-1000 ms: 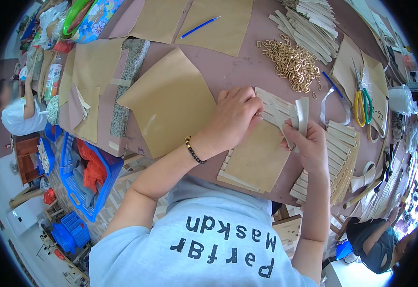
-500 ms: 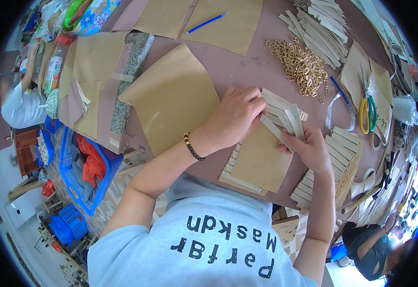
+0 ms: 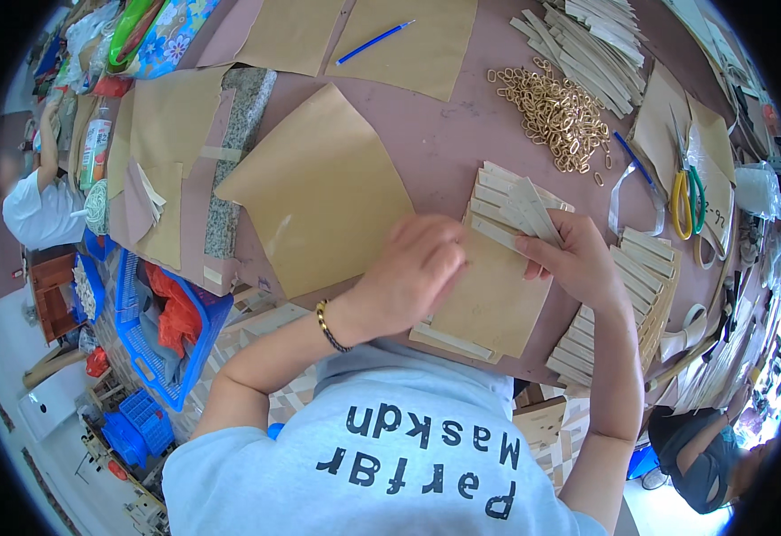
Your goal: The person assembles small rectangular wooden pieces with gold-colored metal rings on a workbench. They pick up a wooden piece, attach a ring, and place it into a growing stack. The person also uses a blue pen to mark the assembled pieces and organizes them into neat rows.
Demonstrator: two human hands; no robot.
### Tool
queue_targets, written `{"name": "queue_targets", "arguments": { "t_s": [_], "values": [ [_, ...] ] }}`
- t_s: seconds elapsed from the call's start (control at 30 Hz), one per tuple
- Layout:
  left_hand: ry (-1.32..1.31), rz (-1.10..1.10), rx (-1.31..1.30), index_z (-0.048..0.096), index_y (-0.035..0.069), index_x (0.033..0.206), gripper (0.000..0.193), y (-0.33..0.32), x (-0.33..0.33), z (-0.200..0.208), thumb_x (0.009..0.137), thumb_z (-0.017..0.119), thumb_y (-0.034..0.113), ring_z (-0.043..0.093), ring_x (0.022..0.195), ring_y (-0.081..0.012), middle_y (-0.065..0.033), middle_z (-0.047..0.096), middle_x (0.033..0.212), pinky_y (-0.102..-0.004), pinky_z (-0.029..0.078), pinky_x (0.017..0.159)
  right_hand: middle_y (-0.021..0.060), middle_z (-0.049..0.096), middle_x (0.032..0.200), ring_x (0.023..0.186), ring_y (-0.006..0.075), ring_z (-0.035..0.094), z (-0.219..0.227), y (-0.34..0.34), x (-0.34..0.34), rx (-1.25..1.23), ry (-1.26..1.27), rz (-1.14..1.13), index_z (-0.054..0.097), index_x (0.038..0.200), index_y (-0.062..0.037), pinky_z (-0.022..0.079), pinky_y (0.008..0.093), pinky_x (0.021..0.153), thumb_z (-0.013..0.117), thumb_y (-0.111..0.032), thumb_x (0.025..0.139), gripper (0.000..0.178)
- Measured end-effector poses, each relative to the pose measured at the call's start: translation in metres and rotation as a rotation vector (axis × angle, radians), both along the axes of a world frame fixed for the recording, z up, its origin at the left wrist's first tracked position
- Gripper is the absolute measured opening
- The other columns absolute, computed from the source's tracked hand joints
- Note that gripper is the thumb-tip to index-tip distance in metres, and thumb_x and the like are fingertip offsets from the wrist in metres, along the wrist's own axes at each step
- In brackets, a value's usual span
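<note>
In front of me lies a tan sheet (image 3: 489, 299) with pale strips laid side by side along its far end and another at its near left edge. My right hand (image 3: 578, 259) is closed on a few pale strips (image 3: 536, 213), pinched between thumb and fingers over the sheet's right side. My left hand (image 3: 417, 272) hovers over the sheet's left edge; its fingers look curled but are smeared by motion, so whether anything is in them is hidden. To the right, a second tan sheet (image 3: 663, 299) carries a row of similar pale strips (image 3: 636, 277).
Beyond the hands lie a heap of gold-coloured oval rings (image 3: 556, 121) and a pile of pale strips (image 3: 587, 54). Scissors (image 3: 684, 192) and a blue pen (image 3: 634, 163) lie at right. A large tan piece (image 3: 323, 188) is at left, above a blue basket (image 3: 158, 339) on the floor.
My left hand has drawn back from the far end of the sheet toward me, baring the strips there. My right hand keeps its strips, now tilted farther left.
</note>
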State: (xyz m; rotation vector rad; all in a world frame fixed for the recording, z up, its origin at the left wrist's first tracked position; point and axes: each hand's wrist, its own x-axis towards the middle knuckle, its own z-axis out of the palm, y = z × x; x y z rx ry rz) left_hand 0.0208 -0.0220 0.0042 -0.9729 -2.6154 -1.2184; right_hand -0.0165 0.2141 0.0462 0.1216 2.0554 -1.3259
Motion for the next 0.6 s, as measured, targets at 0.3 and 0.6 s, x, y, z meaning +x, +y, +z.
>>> {"name": "queue_targets", "arguments": {
  "t_s": [0.3,0.6],
  "values": [
    [0.025,-0.062,-0.115,0.051,0.002,0.091,0.022,0.002,0.016,-0.008,0.079,0.069,0.010,0.053,0.111,-0.0347,-0.0176,0.054,0.117,-0.0479,0.040,0.094,0.0034,0.062,0.064,0.056,0.0078,0.060,-0.004,-0.003,-0.009,0.026,-0.052,0.028,0.063,0.089,0.0041,0.044,0.0239,0.051,0.064,-0.013,0.089,0.017],
    [-0.028,-0.052,-0.253,0.050,0.004,0.085,0.017,0.004,0.015,-0.003,0.084,0.063,0.015,0.042,0.129,-0.0345,-0.0197,0.045,0.140,-0.0494,0.030,0.105,0.0034,0.063,0.066,0.057,0.0083,0.061,-0.003,-0.002,-0.012,0.023,-0.078,0.003,0.062,0.095,0.0044,0.046,0.0234,0.052,0.065,-0.013,0.088,0.019]
  ]
}}
